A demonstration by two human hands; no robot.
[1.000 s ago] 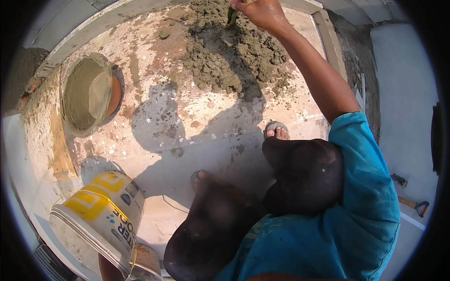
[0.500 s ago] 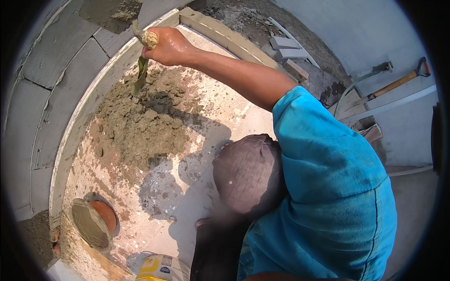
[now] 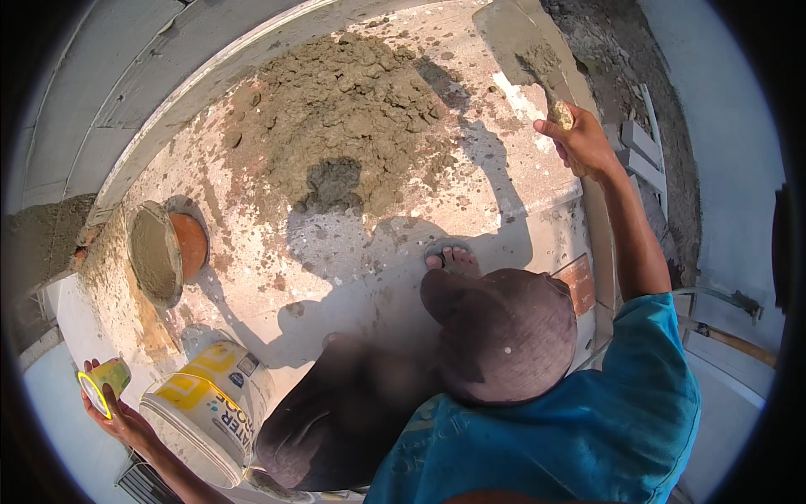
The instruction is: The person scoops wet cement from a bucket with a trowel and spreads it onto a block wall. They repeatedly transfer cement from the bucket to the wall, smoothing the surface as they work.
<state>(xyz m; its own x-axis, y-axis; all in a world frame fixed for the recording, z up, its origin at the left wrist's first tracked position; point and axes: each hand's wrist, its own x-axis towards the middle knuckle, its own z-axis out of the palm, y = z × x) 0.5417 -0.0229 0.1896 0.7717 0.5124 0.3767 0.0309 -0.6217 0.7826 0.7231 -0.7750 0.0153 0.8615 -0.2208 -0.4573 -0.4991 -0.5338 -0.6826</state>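
Note:
My right hand [image 3: 588,143] is closed around the mortar-crusted handle of a trowel [image 3: 512,42], whose wide grey blade points away from me at the upper right. On the far side of the pale, spattered slab lies a heap of wet grey mortar [image 3: 344,109]. At the lower left, my left hand [image 3: 126,424] grips a small green cup [image 3: 111,377] with a bright yellow rim. Right beside that hand stands a white and yellow bucket [image 3: 214,391]. Further off sits a round orange-brown tub [image 3: 191,245], its facing side caked with grey mortar.
A curved-looking wall of grey blocks [image 3: 126,92] borders the slab on the far left. Along the right runs a low ledge [image 3: 592,218], with pale blocks [image 3: 642,160] and rubble [image 3: 600,42] beyond it. My bare foot [image 3: 455,259] is on the slab near my knee.
My right hand has swung the trowel from over the mortar heap to the right. My left hand has come into view holding the cup. The view has shifted, showing more of the bucket.

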